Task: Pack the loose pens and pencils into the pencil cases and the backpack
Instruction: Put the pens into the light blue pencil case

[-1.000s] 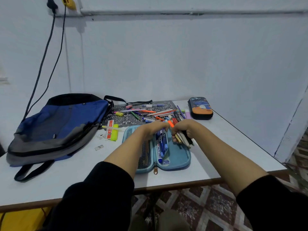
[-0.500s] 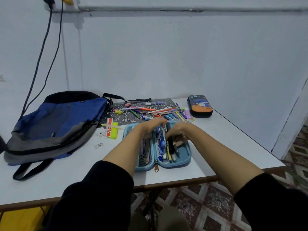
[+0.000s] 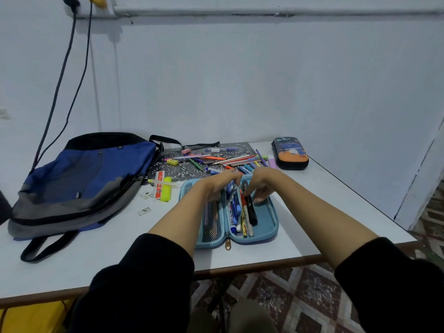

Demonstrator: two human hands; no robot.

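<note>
nearby, backpack (image 3: 79, 179), dark case (image 3: 290, 153), loose pens (image 3: 230, 161)

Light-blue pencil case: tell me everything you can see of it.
The light-blue pencil case lies unzipped and spread flat near the front edge of the white table. It looks like fabric. Its left half has a dark mesh pocket; the right half holds pens, mostly blue, and a black marker. A zipper pull hangs at the near spine. The left hand and right hand touch the pens at its far end.

The pencil case (image 3: 267, 228) is light blue, the backpack (image 3: 84, 179) blue and grey.
</note>
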